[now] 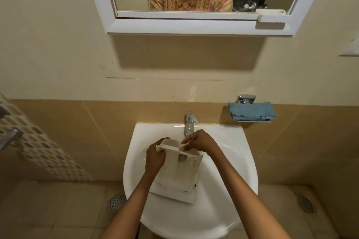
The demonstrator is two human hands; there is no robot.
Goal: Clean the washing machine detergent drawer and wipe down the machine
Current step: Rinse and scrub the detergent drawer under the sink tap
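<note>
On the wall above the basin hangs a white-framed mirror (182, 25), the largest thing here; its glass reflects the person's patterned top. Below it, a white sink (242, 161) juts out from a band of tan tiles.

The detergent drawer (178, 176), white with open compartments, is held over the sink bowl. It is tilted, with its far end raised just below the tap and its flat front panel low, towards the person.

The left grip (155, 158) is curled round the drawer's far left corner, fingers wrapped over the edge. The right grip (202, 142) comes in from the other side. Its fingertips are closed in a pinch on a small white tab (185, 142) at the drawer's far rim, near the middle divider. Whether that tab is loose or fixed to the drawer cannot be told.

To the right of the sink, a folded blue cloth (252, 111) lies on a small wall shelf under a chrome bracket (245, 99). The chrome tap (190, 122) stands at the back of the sink, just beyond the right grip. On the tiled floor, a round drain (116, 202) sits to the left of the sink and another drain (305, 203) to the right.
</note>
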